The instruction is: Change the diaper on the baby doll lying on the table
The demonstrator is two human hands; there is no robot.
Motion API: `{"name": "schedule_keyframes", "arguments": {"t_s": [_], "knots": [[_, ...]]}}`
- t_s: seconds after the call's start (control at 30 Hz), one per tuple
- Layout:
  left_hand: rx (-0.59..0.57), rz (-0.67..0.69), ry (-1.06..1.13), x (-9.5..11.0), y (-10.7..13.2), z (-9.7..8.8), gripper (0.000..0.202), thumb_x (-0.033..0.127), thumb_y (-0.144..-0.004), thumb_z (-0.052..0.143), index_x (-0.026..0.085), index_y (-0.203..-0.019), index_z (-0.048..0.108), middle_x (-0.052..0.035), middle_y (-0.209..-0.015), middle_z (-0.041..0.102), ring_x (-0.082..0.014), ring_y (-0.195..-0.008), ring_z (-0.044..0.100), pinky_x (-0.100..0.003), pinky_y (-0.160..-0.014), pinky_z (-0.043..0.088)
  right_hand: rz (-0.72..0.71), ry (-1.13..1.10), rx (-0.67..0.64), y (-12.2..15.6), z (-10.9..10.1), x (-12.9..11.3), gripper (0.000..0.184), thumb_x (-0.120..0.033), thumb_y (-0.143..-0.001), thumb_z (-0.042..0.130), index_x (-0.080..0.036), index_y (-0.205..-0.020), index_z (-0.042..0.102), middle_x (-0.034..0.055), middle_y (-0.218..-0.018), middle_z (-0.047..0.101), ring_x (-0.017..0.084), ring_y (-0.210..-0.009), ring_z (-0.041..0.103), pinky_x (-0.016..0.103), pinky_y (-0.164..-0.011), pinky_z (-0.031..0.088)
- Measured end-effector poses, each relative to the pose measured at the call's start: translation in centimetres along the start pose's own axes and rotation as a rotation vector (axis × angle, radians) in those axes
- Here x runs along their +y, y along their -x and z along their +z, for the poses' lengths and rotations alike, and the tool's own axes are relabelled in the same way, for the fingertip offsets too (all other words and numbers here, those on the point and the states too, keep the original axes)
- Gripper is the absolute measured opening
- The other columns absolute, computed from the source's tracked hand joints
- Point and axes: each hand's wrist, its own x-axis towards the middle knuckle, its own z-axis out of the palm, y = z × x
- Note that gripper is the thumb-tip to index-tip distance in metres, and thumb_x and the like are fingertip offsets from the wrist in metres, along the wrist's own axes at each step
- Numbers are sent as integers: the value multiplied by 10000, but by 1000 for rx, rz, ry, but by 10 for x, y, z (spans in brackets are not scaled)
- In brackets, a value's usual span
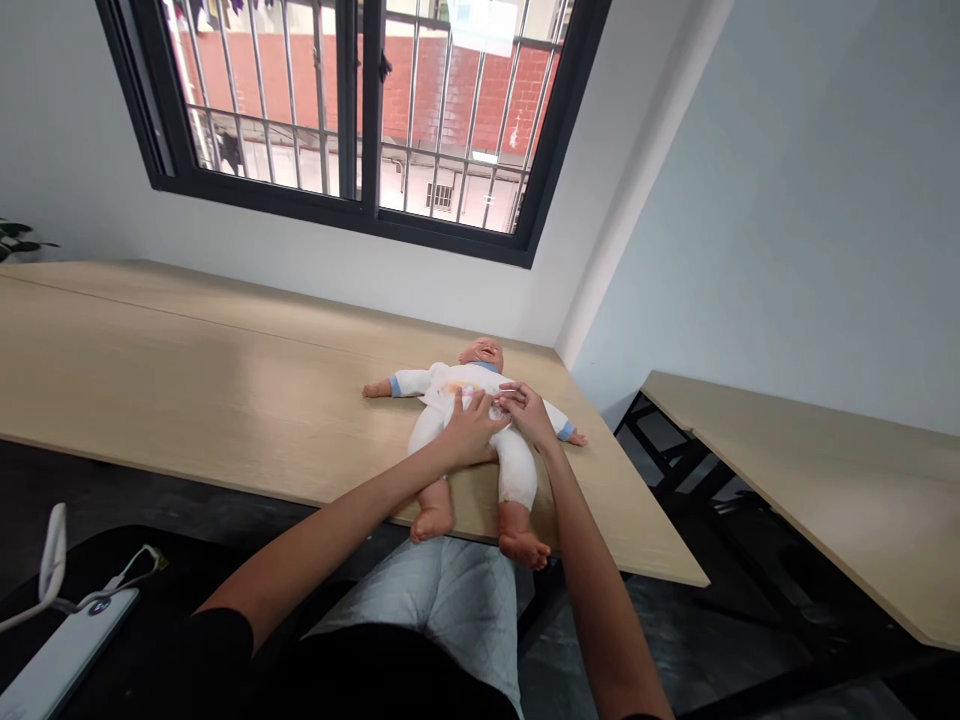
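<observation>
One doll [489,379], orange front marking [462,387] illegible

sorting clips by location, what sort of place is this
Probably a plain indoor workroom or training room: a long wood-topped table with a doll on it, a second table to the right, and a barred window behind.

Backed along the far edge of the pale wooden tabletop [187,350] by a whitish wall [300,262], and lit by daylight through a dark-framed window [364,110] with metal bars [257,75] and a red brick facade [529,85] outside. Bounded past the right edge by a bluish-grey side wall [825,220], with a second table [825,470] set apart over dark floor [551,650]. Fringed beyond the far edge, at the left, by a few dark leaves [26,246].
</observation>
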Motion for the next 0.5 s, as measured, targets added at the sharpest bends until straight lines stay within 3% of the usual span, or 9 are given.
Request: {"name": "schedule_keyframes", "arguments": {"t_s": [0.13, 0.27, 0.5], "knots": [[12, 12, 38, -2, 1, -2, 501, 373, -765, 641, 255, -1248, 584, -162, -1428, 391, -382, -1328, 318, -667, -1065, 193, -13, 12, -57, 1, -2, -1, 346, -335, -655, 717, -175, -947, 625, 60, -879, 715, 183, -844, 682, 329, -823, 539], [-2, 10, 4, 0, 2, -3, 499, 393, -776, 634, 219, -1241, 587, -182, -1413, 417, -384, -1365, 272, -648, -1076, 200, -10, 53, -81, 4, -2, -4, 342, -338, -677, 703, -176, -975, 648, 74, -917, 726, 206, -898, 683, 343, -818, 548], [-15, -56, 3, -2, 3, -3, 643, 451, -805, 592, 175, -1365, 441, -167, -1406, 461, -338, -1369, 307, -590, -1110, 202, 1, 48, 17, 1, -6, -3, 333, -285, -682, 648, -174, -995, 622, 85, -909, 722, 200, -869, 687, 340, -800, 548]]}}
